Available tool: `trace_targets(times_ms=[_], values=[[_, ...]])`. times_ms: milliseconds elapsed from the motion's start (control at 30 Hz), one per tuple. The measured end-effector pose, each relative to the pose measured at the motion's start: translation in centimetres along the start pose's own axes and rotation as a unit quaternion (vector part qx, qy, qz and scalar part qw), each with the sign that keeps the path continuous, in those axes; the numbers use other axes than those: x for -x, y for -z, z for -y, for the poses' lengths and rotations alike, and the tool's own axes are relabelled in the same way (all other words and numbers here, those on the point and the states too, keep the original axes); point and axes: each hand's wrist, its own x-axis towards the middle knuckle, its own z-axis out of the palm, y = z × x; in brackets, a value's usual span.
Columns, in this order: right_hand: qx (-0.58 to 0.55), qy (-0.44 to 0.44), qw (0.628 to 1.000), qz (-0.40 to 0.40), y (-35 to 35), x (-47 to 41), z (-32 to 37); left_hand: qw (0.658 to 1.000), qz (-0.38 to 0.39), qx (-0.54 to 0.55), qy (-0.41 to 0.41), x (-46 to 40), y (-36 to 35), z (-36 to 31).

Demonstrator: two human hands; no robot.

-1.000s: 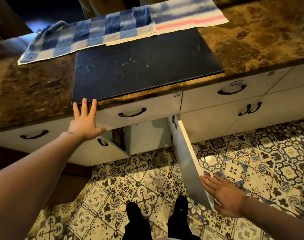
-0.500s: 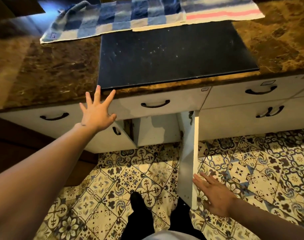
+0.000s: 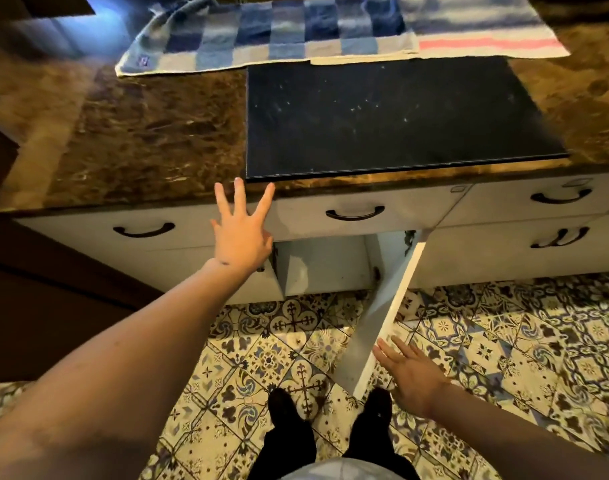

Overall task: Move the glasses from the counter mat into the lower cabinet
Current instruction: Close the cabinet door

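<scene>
Nearest you, your right hand [image 3: 412, 372] lies flat, fingers straight, against the outer face of the right cabinet door [image 3: 382, 327], which has swung inward over the last second; it grips nothing. Further off, your left hand [image 3: 242, 233] is spread and empty at the bench [image 3: 140, 140] edge, having drifted beside the mat [image 3: 393, 116]. No glasses show on the mat, so judging by that, they're stowed and you're closing up.
</scene>
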Motion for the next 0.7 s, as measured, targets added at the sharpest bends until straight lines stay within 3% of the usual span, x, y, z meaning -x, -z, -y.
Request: trace_targets(times_ms=[400,700], values=[[0.003,-0.012,1.000,0.010,6.1,-8.2,6.2,1.000,0.010,0.014,-0.010,-0.6,0.2,0.2],[0.027,0.032,0.999,0.001,10.4,-12.7,5.9,0.999,0.022,-0.006,-0.044,-0.7,1.2,1.7]])
